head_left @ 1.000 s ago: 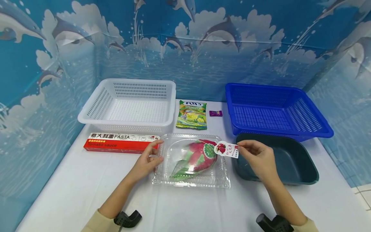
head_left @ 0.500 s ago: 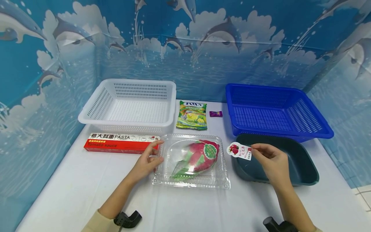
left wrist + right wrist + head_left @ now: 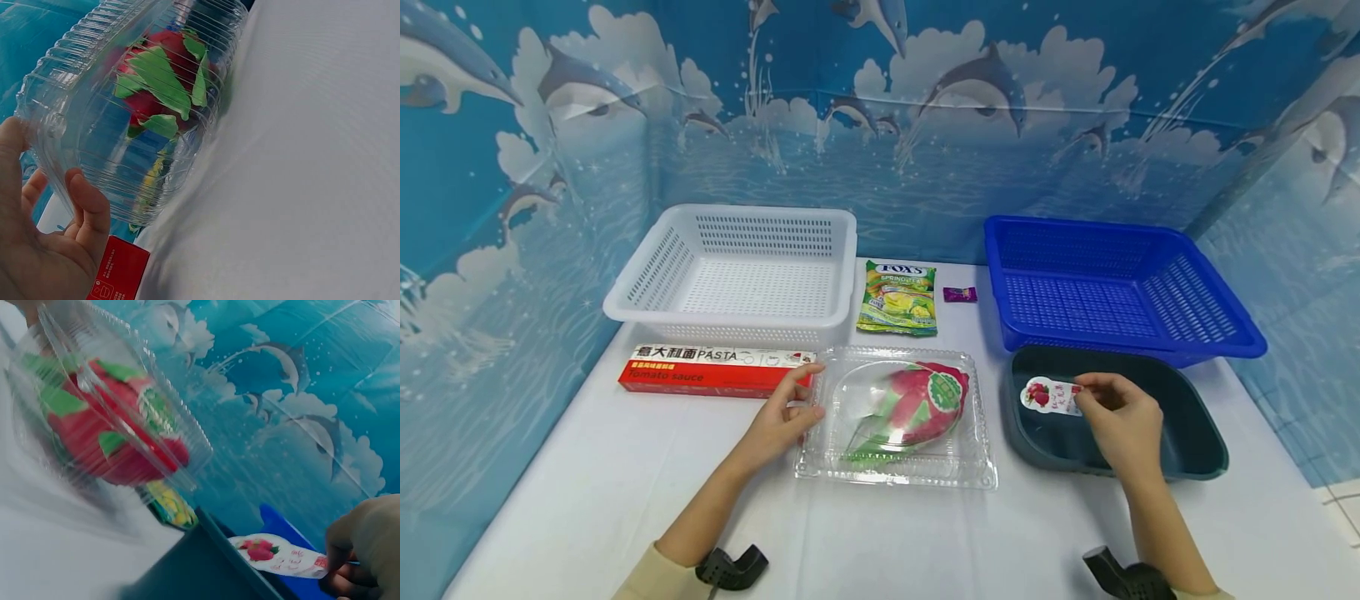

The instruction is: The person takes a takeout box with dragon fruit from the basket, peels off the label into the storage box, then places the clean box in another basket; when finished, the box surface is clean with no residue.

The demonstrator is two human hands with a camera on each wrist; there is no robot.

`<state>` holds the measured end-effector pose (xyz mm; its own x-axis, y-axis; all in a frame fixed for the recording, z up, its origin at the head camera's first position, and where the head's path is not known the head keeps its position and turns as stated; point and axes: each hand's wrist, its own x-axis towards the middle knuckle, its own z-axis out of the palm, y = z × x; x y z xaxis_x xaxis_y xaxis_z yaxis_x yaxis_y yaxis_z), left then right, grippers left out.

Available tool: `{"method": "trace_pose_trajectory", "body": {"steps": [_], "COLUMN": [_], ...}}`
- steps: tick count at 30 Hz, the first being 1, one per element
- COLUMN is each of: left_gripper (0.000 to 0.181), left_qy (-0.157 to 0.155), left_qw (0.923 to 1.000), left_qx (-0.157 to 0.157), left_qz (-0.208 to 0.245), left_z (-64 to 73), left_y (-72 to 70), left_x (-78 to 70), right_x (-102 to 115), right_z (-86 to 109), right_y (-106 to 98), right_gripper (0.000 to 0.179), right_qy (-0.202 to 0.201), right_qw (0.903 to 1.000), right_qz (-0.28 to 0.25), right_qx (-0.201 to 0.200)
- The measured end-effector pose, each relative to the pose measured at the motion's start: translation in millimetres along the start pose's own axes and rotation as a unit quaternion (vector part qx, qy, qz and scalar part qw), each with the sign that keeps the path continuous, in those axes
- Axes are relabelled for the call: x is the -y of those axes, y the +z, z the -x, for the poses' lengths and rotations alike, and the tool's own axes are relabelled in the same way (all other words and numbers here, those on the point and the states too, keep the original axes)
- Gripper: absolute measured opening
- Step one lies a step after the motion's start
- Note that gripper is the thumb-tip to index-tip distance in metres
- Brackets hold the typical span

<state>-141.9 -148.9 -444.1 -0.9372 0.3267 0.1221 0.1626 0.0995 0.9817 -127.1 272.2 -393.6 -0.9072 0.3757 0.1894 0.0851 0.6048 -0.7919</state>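
Observation:
A clear plastic clamshell box (image 3: pixel 850 387) lies on the white table with a red and green dragon fruit (image 3: pixel 917 412) inside it. My left hand (image 3: pixel 786 408) holds the box at its left edge; in the left wrist view, thumb and fingers bracket the clear corner (image 3: pixel 47 125). Between thumb and fingertips, my right hand (image 3: pixel 1127 425) pinches a white sticker label (image 3: pixel 1048 395) printed with red fruit. Label and hand hang over the dark green tub (image 3: pixel 1195 425). A round green sticker (image 3: pixel 944 392) shows on the fruit end of the box.
Behind the box stand a white basket (image 3: pixel 838 312) and a blue basket (image 3: pixel 1232 333). A red pasta box (image 3: pixel 700 379) lies left of my left hand. A green candy bag (image 3: pixel 897 300) and a small purple wrapped sweet (image 3: pixel 959 294) lie between the baskets.
My right hand has pulled the label off to the right, away from the box, and it is now above the green tub. The left hand and the box have stayed put.

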Motion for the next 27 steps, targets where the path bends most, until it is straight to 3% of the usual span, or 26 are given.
{"method": "trace_pose_trajectory", "body": {"steps": [4,10,21,27], "left_gripper": [0.057,0.058,0.058,0.057], "left_qy": [0.004,0.007,0.02,0.014], "left_qw": [1.0,0.9999,0.9997,0.9998], "left_qx": [0.002,0.007,0.01,0.012], "left_qz": [0.0,0.01,0.014,0.01], "left_z": [0.2,-0.4,-0.8,-0.7], "left_y": [0.0,-0.1,0.3,0.2], "left_x": [-0.4,0.4,1.3,2.9], "right_x": [-10.1,-18.8,-19.5,-19.7], "right_z": [-4.6,-6.3,-6.2,-8.1], "right_y": [0.5,1.2,1.4,-2.7], "right_gripper": [0.017,0.019,0.034,0.04], "right_qy": [-0.056,-0.111,-0.101,-0.096], "right_qw": [0.9948,0.9774,0.955,0.9531], "right_qz": [0.073,0.124,0.183,0.201], "right_qx": [0.044,0.13,0.21,0.205]}}
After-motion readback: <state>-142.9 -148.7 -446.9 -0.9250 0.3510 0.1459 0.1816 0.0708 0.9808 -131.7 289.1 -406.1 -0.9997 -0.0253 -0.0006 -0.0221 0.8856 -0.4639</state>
